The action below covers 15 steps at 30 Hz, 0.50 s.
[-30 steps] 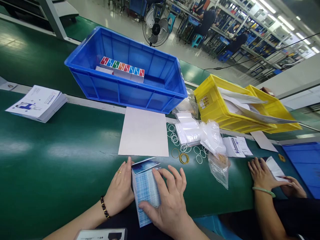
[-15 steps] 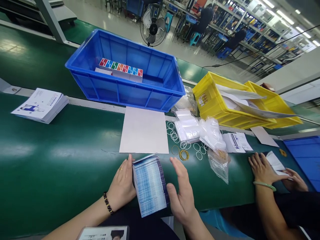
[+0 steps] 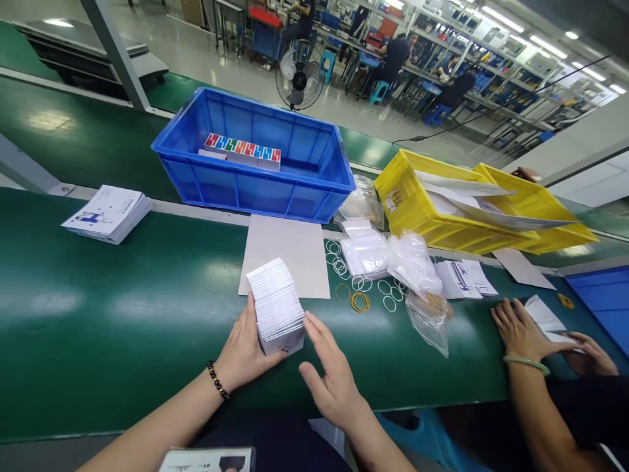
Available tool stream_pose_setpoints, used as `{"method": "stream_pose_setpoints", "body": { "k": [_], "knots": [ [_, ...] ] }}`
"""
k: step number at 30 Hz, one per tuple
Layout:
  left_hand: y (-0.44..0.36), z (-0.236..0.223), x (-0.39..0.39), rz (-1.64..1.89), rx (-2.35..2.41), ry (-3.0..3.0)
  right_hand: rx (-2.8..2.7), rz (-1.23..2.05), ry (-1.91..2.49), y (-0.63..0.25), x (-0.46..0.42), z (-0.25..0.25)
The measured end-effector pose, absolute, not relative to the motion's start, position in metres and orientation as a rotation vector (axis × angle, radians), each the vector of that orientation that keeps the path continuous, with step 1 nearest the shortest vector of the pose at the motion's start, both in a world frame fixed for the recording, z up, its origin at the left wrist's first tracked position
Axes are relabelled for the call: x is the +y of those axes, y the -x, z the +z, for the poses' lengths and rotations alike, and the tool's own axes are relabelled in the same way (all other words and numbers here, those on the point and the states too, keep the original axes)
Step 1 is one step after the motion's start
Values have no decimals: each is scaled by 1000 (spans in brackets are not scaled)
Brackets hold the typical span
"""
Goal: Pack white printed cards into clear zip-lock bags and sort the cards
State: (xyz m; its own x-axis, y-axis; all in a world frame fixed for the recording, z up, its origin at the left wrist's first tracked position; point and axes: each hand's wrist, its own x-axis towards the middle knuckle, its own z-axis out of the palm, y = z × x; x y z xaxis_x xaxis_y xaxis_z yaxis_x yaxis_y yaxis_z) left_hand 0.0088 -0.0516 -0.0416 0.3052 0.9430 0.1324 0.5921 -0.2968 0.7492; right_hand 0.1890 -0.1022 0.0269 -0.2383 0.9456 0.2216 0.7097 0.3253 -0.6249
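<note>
A thick stack of folded leaflets [image 3: 276, 305] stands with its white edges facing up, its far end over a blank white sheet [image 3: 287, 229]. My left hand [image 3: 246, 344] grips it from the left, thumb across the near face and fingers along the side. On the other side my right hand [image 3: 329, 373] is open, thumb apart, with its fingertips at the stack's right edge; I cannot tell whether they press on it. To the right of the sheet lie white rubber bands [image 3: 339, 265] and a small bunch of yellow rubber bands [image 3: 360, 301].
Behind the sheet is a blue bin [image 3: 255, 187] holding small boxes. Another leaflet pile [image 3: 111, 210] lies left. Plastic bags [image 3: 366, 252] and yellow bins [image 3: 432, 223] are at right, near a co-worker's hands [image 3: 521, 334] holding papers. A fan [image 3: 299, 80] stands beyond.
The stack has been turned, from blue printed edges showing to white edges up, and moved away from my body. Both hands went with it; the right hand is closer to its side.
</note>
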Motion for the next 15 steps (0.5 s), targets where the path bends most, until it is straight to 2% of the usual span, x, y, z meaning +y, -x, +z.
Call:
{"method": "stream_pose_setpoints", "body": {
  "k": [10,15],
  "knots": [
    [-9,-49,-64,970,1127,-2187,-1856,558,1426,-192,-121,13],
    [-9,-48,-66,884,990,-2237,-1624,708,1395,-192,-123,4]
  ]
}}
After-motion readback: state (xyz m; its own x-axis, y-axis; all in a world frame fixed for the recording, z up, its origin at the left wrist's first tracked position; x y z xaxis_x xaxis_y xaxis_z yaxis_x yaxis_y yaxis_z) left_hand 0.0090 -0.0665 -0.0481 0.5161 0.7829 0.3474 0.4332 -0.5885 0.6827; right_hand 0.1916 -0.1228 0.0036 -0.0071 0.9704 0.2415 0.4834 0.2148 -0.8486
